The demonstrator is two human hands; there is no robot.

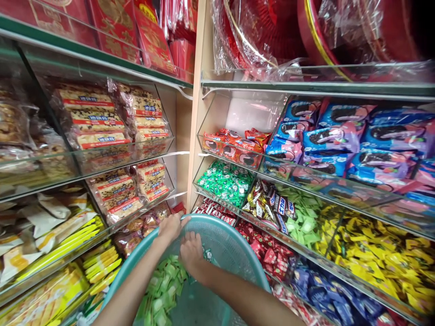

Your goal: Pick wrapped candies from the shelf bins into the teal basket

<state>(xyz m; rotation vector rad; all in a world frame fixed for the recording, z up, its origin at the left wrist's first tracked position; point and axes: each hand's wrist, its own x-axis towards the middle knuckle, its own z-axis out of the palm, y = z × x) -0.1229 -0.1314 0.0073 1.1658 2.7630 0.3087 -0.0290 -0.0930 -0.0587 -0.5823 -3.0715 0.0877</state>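
Note:
A large teal plastic mesh basket (243, 235) is in front of me, below the shelves. Its far rim is gripped by my left hand (171, 227). Inside, my right hand (192, 252) is closed with curled fingers; whatever it may hold is hidden. Pale green wrapped candies (163, 290) are heaped along the basket's left side, beside and below my right hand. Just right of that hand lie a few darker green shiny wrapped candies (208, 254), partly covered by the wrist.
Glass-fronted shelf bins surround the basket: green candies (226, 183), pale green candies (304, 217), yellow candies (377, 249) and red candies (268, 249). Blue cookie packs (335, 136) sit higher right, puffed-rice bars (98, 117) left. A wooden post (195, 113) divides the shelves.

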